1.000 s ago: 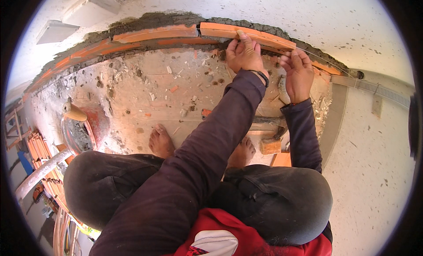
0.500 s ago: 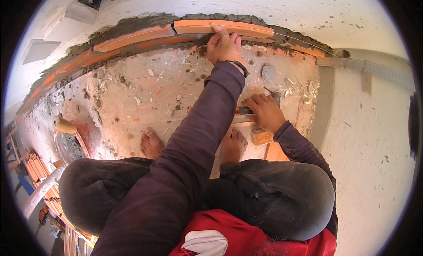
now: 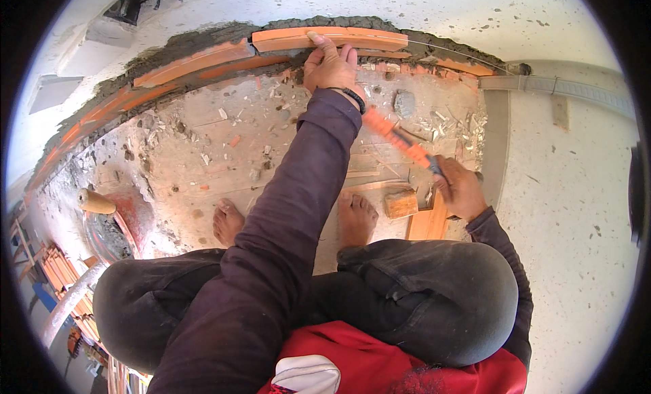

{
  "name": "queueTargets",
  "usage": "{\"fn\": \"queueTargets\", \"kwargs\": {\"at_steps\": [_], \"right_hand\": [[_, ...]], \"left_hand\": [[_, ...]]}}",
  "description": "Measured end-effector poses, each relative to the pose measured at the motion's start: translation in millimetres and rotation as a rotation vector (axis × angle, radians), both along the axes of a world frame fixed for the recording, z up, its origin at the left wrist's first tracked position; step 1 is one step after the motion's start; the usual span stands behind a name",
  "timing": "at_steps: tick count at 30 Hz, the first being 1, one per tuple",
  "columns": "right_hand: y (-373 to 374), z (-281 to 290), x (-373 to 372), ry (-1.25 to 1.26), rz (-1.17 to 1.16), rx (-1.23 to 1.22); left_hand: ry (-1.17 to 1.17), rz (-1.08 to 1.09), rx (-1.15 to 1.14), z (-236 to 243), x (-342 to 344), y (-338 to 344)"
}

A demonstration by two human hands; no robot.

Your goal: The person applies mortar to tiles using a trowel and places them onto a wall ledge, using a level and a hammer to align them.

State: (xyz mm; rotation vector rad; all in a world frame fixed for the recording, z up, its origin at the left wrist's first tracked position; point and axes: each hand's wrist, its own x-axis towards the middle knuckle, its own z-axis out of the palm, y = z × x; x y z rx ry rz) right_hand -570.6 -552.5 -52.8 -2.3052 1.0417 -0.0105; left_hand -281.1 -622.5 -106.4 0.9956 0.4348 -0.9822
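My left hand (image 3: pixel 331 65) reaches to the far wall, its thumb on the face of an orange clay tile (image 3: pixel 366 40) and its fingers curled at the lower edge. The tile sits in grey mortar (image 3: pixel 224 33), in line with other orange tiles (image 3: pixel 193 64) to its left. A thin taut string (image 3: pixel 461 55) runs past its top edge to the right. My right hand (image 3: pixel 462 188) is closed around a hammer with an orange and black handle (image 3: pixel 400 140). That handle points up and left toward my left wrist and is blurred; the hammer's head is mostly hidden by the hand.
A wooden block (image 3: pixel 401 204) and a loose orange tile (image 3: pixel 424 224) lie right of my feet. Rubble and a grey lump (image 3: pixel 405 104) litter the floor. At left are a bucket (image 3: pixel 112 234), a wooden handle (image 3: pixel 96 201) and stacked tiles (image 3: pixel 60 272).
My right hand has lifted the hammer off the floor and moved right and nearer, swinging its handle up and left. My left hand stays at the same tile.
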Motion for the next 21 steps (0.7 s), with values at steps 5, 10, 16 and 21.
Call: {"fn": "queueTargets", "kwargs": {"at_steps": [5, 10, 16, 21], "right_hand": [[-25, 6, -2, -0.051, -0.087, -0.197], [-60, 13, 6, 0.021, -0.073, -0.302], [-66, 18, 6, 0.042, -0.052, -0.25], [-65, 16, 11, -0.003, -0.043, -0.234]], "left_hand": [[-0.022, 0.037, -0.022, -11, 1, -3], [0.008, 0.046, -0.018, -7, -2, -5], [-0.002, -0.035, -0.059, 0, -2, -2], [-0.008, -0.029, -0.052, -2, 1, -1]]}}
